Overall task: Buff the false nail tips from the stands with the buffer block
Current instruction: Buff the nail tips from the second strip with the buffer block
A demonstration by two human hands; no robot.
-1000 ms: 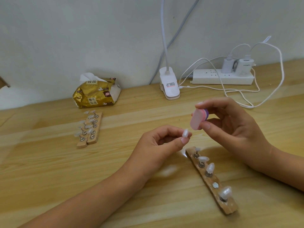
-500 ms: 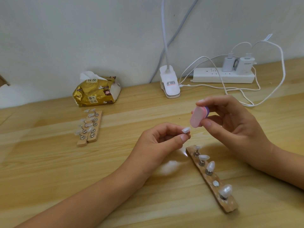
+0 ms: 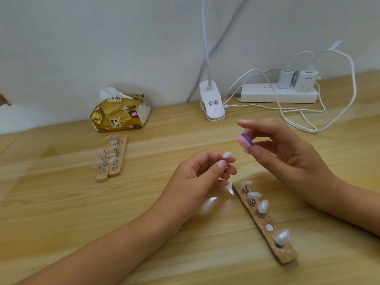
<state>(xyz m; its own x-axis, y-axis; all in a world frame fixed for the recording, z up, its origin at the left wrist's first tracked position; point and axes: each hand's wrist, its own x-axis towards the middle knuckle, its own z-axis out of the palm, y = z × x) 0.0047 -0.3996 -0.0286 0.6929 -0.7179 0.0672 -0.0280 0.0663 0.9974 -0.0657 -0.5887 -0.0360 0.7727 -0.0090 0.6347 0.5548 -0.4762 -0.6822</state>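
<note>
Over desk (image 3: pixel 61 202), buffer block (image 3: pixel 245 143) perhaps upright.

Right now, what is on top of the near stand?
Four nail tips stand on metal posts along the near stand; one spot shows only a bare metal disc. The tips cover their post tops, so how they are fixed cannot be seen.

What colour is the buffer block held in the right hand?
Layered pink, white and purple: the buffer block, pinched in the right hand, shows best in the head view.
</note>
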